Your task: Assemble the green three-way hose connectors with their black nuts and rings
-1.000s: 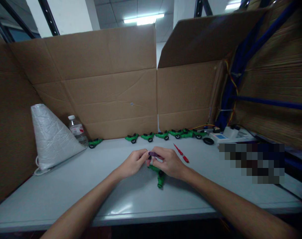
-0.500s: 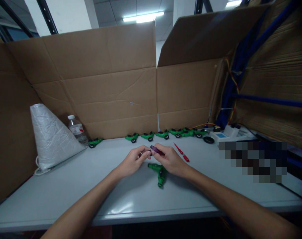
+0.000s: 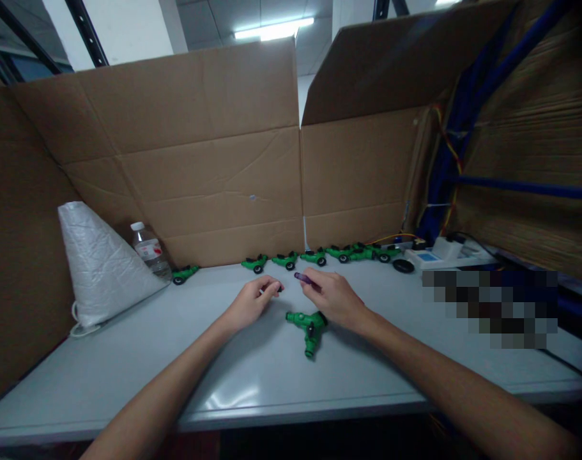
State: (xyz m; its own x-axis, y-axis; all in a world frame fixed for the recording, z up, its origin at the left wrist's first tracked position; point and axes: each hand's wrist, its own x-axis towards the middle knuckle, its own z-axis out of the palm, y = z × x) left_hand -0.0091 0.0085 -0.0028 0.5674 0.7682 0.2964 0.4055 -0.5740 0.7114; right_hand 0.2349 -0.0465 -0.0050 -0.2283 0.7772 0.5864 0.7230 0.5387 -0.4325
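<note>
Between the fingertips of my left hand [image 3: 253, 303] is a small black part [image 3: 280, 289], too small to name. My right hand [image 3: 336, 299] is closed around a dark purple pen-like tool [image 3: 304, 278], its end pointing left toward the black part, with a gap between them. A green branched plastic toy part [image 3: 304, 322] with black pieces on it lies on the table, just below and between my hands, touched by neither. The red screwdriver seen earlier is now hidden behind my right hand.
Several green toy vehicles with black wheels [image 3: 284, 260] line the table's back edge. A black ring [image 3: 403, 266] lies by a white power strip [image 3: 451, 255]. At left stand a silvery bag [image 3: 103, 268] and a water bottle [image 3: 149, 248]. Cardboard walls [image 3: 199, 160] enclose the table [image 3: 142, 358].
My hands have moved apart: the left went left with the small black part, the right went slightly right with the purple tool. The screwdriver has become covered.
</note>
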